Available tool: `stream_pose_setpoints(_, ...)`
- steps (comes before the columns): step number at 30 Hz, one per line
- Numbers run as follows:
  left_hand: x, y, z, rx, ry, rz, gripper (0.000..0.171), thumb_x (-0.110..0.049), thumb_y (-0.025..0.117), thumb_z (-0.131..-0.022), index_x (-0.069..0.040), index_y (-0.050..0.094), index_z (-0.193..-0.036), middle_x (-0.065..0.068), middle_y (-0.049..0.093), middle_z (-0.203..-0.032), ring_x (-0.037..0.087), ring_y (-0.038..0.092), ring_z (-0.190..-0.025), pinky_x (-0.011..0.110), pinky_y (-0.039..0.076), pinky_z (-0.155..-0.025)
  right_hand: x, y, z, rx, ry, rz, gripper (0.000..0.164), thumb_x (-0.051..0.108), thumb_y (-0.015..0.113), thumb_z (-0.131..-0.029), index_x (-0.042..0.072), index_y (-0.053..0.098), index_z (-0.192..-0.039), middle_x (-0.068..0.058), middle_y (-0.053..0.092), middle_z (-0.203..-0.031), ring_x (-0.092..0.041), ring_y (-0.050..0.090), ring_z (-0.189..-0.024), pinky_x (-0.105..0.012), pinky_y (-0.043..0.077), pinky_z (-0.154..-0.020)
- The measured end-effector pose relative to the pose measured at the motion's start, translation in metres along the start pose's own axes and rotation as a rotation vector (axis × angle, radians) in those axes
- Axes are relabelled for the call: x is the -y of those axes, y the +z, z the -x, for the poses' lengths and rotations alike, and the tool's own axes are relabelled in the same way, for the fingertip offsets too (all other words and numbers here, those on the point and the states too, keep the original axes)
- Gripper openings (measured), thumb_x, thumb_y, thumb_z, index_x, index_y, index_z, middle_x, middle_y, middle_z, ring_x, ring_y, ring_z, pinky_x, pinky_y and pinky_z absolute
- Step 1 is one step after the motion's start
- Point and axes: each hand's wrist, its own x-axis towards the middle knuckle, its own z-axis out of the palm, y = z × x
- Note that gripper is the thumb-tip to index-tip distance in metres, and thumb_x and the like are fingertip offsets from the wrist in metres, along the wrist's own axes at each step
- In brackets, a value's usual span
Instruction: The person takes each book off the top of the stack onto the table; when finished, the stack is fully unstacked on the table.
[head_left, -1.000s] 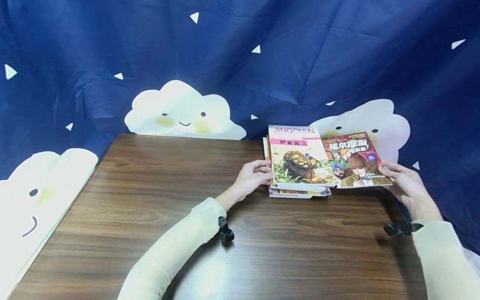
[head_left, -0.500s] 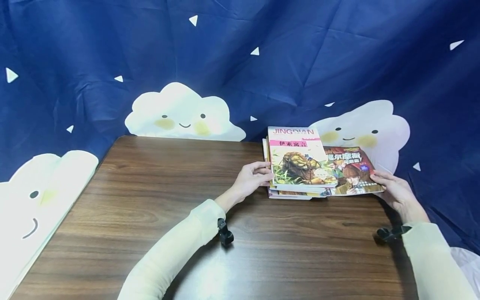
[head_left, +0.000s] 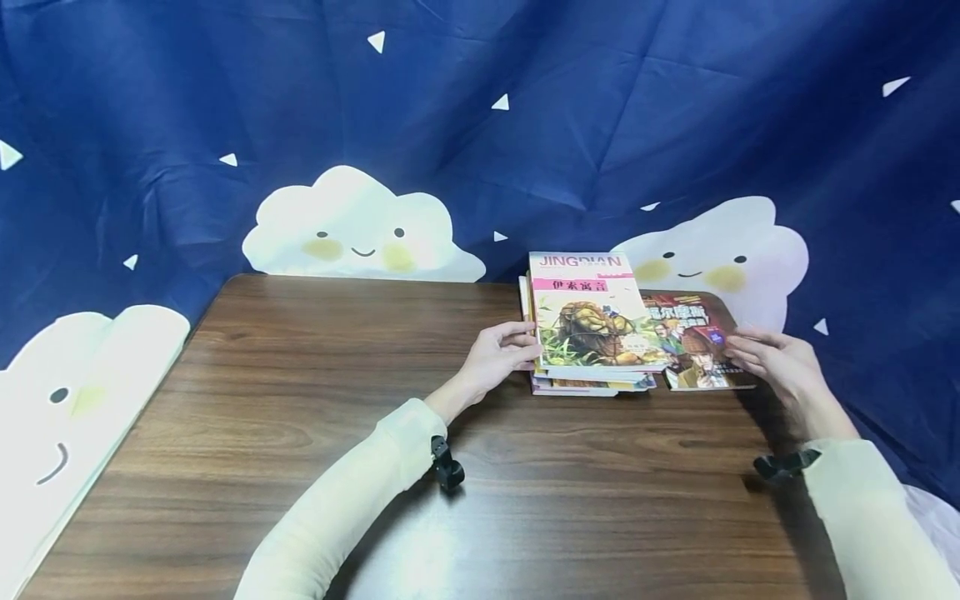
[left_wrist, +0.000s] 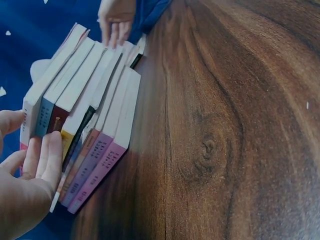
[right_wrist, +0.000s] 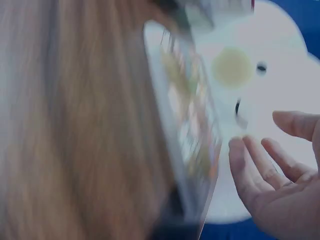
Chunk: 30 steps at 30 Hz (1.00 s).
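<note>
A stack of several books [left_wrist: 85,115] lies at the far side of the table in the head view, topped by a white book with a pink title band [head_left: 592,321]. My left hand [head_left: 498,358] touches the spines on the stack's left side, fingers mostly straight, thumb near the top book. A dark red comic-style book [head_left: 693,358] lies flat against the stack's right side, partly hidden by the top book. My right hand [head_left: 780,367] is at that book's right edge in the head view. The right wrist view shows its fingers [right_wrist: 255,170] loosely spread, apart from the blurred book.
The brown wooden table [head_left: 337,400] extends left and forward of the stack. Behind it hangs a dark blue curtain [head_left: 450,108] with white cloud prints [head_left: 352,225]. The right hand is by the table's right edge.
My right hand has lowered the dark red book and moved it left toward the stack. Its grip on the book has loosened. My left hand has stayed at the spines.
</note>
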Motion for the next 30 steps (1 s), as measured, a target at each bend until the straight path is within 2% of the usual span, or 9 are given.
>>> stream_pose_setpoints(3,0.001,-0.001,-0.001,0.002,-0.005,0.007,0.047,-0.002,0.071,-0.099,0.001,0.059,-0.145,0.015,0.072,-0.116,0.005,0.071,-0.085,0.038,0.069,-0.092,0.007,0.025,-0.007,0.074,0.017,-0.019,0.036,-0.005,0.051,-0.107,0.019,0.078,-0.104,0.002,0.083,-0.095,-0.008,0.080,-0.087,-0.020,0.067,-0.080)
stream_pose_setpoints(5,0.001,-0.002,-0.001,0.006,-0.008,0.008,0.047,-0.002,0.071,-0.099,0.001,0.059,-0.145,0.015,0.072,-0.117,0.005,0.071,-0.086,0.040,0.068,-0.094,0.010,0.042,-0.012,0.095,0.047,-0.023,0.031,-0.003,0.054,-0.107,0.018,0.077,-0.106,0.002,0.083,-0.096,-0.009,0.080,-0.088,-0.023,0.068,-0.082)
stream_pose_setpoints(10,0.001,-0.002,0.000,0.011,-0.018,0.015,0.048,-0.002,0.071,-0.100,0.000,0.059,-0.146,0.015,0.072,-0.118,0.005,0.071,-0.086,0.042,0.067,-0.097,0.015,0.082,-0.025,0.078,0.149,0.032,0.020,0.004,0.063,-0.105,0.021,0.075,-0.103,0.005,0.083,-0.095,-0.008,0.079,-0.089,-0.023,0.068,-0.083)
stream_pose_setpoints(13,0.001,-0.003,0.000,0.008,-0.020,0.014,0.048,-0.003,0.071,-0.099,0.000,0.059,-0.146,0.014,0.072,-0.117,0.005,0.071,-0.086,0.039,0.068,-0.094,0.017,0.102,-0.031,0.052,0.172,0.122,0.009,0.012,0.069,-0.103,0.016,0.069,-0.111,0.010,0.080,-0.093,-0.003,0.076,-0.084,-0.020,0.067,-0.080)
stream_pose_setpoints(18,0.001,-0.003,0.000,0.010,-0.021,0.011,0.048,-0.004,0.071,-0.099,-0.001,0.059,-0.145,0.013,0.071,-0.117,0.005,0.072,-0.087,0.036,0.069,-0.092,0.017,0.127,-0.040,-0.007,0.196,0.364,0.062,0.029,0.075,-0.100,0.000,0.049,-0.149,0.020,0.066,-0.091,0.003,0.054,-0.067,-0.016,0.057,-0.064)
stream_pose_setpoints(20,0.002,-0.003,0.000,0.015,-0.020,0.014,0.048,-0.004,0.072,-0.099,-0.002,0.059,-0.146,0.014,0.071,-0.118,0.005,0.072,-0.087,0.037,0.069,-0.093,0.017,0.133,-0.043,-0.005,0.206,0.423,0.076,0.030,0.075,-0.100,-0.005,0.039,-0.158,0.022,0.067,-0.090,0.004,0.056,-0.068,-0.016,0.057,-0.064)
stream_pose_setpoints(23,0.004,-0.003,0.000,0.016,-0.021,0.002,0.047,-0.008,0.072,-0.100,-0.004,0.060,-0.146,0.017,0.071,-0.122,0.006,0.072,-0.088,0.038,0.068,-0.094,0.015,0.136,-0.045,0.026,0.228,0.442,0.080,0.026,0.072,-0.102,-0.008,0.030,-0.161,0.024,0.069,-0.087,0.005,0.063,-0.073,-0.017,0.061,-0.068)
stream_pose_setpoints(27,0.009,-0.003,0.001,0.006,-0.044,-0.038,0.047,-0.016,0.071,-0.102,-0.006,0.060,-0.146,0.019,0.071,-0.127,0.009,0.072,-0.090,0.038,0.068,-0.094,0.017,0.132,-0.045,0.082,0.285,0.355,0.081,0.018,0.068,-0.104,-0.009,0.020,-0.164,0.019,0.075,-0.087,0.002,0.071,-0.079,-0.020,0.065,-0.074)
stream_pose_setpoints(30,0.013,-0.003,0.001,-0.007,-0.068,-0.049,0.047,-0.017,0.072,-0.101,-0.005,0.061,-0.145,0.018,0.071,-0.130,0.012,0.074,-0.094,0.037,0.068,-0.093,0.020,0.125,-0.041,0.092,0.309,0.281,0.079,0.014,0.068,-0.104,-0.008,0.020,-0.162,0.013,0.078,-0.087,-0.001,0.074,-0.079,-0.023,0.067,-0.076)
